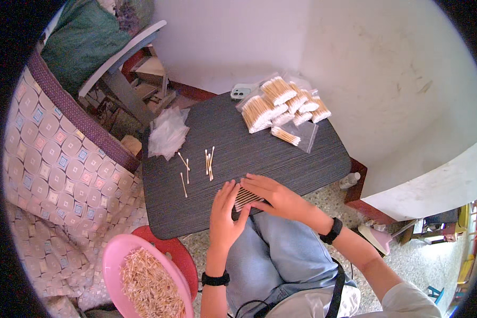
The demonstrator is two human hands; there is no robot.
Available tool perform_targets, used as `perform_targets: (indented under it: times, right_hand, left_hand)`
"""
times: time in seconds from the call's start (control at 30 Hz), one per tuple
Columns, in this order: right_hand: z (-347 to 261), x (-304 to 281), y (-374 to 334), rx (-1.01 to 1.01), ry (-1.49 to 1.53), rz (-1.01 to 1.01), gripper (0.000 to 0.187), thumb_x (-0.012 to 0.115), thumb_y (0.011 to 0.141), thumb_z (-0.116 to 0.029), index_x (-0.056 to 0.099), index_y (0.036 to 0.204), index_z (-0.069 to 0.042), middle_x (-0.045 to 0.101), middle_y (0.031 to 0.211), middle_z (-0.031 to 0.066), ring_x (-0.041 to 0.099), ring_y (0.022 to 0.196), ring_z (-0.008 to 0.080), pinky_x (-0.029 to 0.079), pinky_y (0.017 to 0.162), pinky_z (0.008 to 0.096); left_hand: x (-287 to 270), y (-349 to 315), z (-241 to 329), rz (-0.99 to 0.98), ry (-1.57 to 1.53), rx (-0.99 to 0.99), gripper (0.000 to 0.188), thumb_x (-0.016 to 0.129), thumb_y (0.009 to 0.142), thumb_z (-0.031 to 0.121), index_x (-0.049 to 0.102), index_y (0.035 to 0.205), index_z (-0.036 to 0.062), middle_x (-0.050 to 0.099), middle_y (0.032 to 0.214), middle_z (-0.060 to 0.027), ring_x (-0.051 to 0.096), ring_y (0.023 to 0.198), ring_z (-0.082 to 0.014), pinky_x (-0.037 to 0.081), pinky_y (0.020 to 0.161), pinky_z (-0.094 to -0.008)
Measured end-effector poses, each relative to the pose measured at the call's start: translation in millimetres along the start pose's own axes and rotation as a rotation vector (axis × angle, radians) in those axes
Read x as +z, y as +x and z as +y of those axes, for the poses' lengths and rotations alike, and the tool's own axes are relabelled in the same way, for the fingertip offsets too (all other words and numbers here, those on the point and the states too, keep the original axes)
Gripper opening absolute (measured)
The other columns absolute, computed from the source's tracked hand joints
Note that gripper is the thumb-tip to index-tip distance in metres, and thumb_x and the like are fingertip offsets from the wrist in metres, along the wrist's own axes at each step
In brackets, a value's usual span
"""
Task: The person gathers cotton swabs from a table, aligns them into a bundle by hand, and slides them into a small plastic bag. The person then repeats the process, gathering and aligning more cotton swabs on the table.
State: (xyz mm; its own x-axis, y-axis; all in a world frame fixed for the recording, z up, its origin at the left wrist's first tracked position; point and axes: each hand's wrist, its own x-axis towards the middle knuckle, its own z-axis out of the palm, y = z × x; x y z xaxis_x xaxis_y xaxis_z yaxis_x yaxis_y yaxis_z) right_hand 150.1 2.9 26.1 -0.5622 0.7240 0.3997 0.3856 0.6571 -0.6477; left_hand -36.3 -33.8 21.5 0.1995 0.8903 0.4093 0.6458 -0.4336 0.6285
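Noting black wood-grained table (302, 164) under and beyond the grip, pink plastic basin (111, 270) low to its left, then left bare hand (227, 216) and right bare hand (275, 196), pinching between them a row of slender pale sticks (246, 199) by the near edge, likely to skew or spill lapward if squeezed unevenly.

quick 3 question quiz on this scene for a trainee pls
1. True or false: the pink basin stands on the black table.
2. What sits between the left hand and the right hand? a) a phone b) a row of cotton swabs c) a bottle
3. Fill in: dark bands are worn on ___ wrists.

Key:
1. False; the basin is beside the table, at its near left.
2. b
3. both
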Motion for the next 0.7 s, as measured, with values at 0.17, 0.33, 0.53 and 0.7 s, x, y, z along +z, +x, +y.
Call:
perform_targets:
  times: [0.17, 0.33, 0.53, 0.7]
  right_hand:
    - [4, 2, -4, -0.093, -0.102, -0.055, 0.051, 0.065, 0.081, -0.020, 0.051, 0.126, 0.001, 0.050, 0.133, 0.0166, 0.043, 0.127, 0.0330, 0.035, 0.107, 0.0416]
    - [4, 7, -3, -0.120, -0.226, -0.052, 0.042, 0.061, 0.080, -0.015, 0.056, 0.119, 0.001, 0.051, 0.131, 0.0157, 0.045, 0.125, 0.0319, 0.037, 0.106, 0.0401]
    - [3, 6, 1, -0.170, -0.298, -0.011, 0.033, 0.054, 0.078, -0.009, 0.060, 0.109, 0.002, 0.057, 0.118, 0.0166, 0.054, 0.113, 0.0320, 0.045, 0.098, 0.0384]
    - [1, 5, 6, -0.180, -0.320, 0.010, 0.028, 0.055, 0.078, -0.010, 0.062, 0.102, 0.001, 0.059, 0.106, 0.0138, 0.056, 0.103, 0.0293, 0.048, 0.090, 0.0365]
  left_hand:
    - [-1, -7, -7, -0.059, 0.146, 0.064, 0.046, 0.065, 0.083, 0.016, 0.053, 0.124, -0.0002, 0.051, 0.132, -0.0175, 0.046, 0.125, -0.0332, 0.033, 0.106, -0.0462]
    - [1, -7, -7, -0.082, 0.230, 0.074, 0.039, 0.062, 0.085, 0.014, 0.056, 0.121, -0.0011, 0.051, 0.132, -0.0170, 0.047, 0.125, -0.0318, 0.034, 0.106, -0.0462]
    - [3, -3, -2, 0.002, 0.265, 0.084, 0.029, 0.065, 0.082, 0.011, 0.063, 0.107, -0.0014, 0.057, 0.121, -0.0143, 0.052, 0.117, -0.0305, 0.045, 0.094, -0.0411]
    - [1, 4, 1, 0.043, 0.263, 0.089, 0.021, 0.068, 0.077, 0.007, 0.066, 0.097, 0.0017, 0.060, 0.101, -0.0123, 0.057, 0.100, -0.0300, 0.050, 0.082, -0.0387]
